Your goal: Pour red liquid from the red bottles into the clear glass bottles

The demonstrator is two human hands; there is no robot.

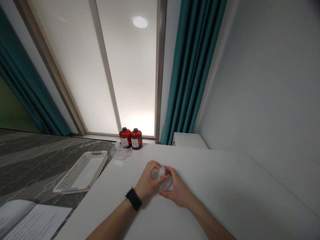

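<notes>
Over the white table (212, 186), a small clear plastic container with a rounded whitish top (162, 171) is between my two hands. My left hand (147, 180), with a black watch on its wrist, closes around its left side, thumb and fingers at the top. From the right, my right hand (179, 190) curls around the clear body, with its fingers near the top and its thumb low. Fingers cover much of the container, so its full shape and exact kind are hidden.
Two red bottles (136, 139) with black caps and white labels stand at the table's far edge. Beside them is a clear plastic tray (121, 154) with something clear in it. Left of the table are a white perforated basket (86, 154) and an open booklet (42, 221).
</notes>
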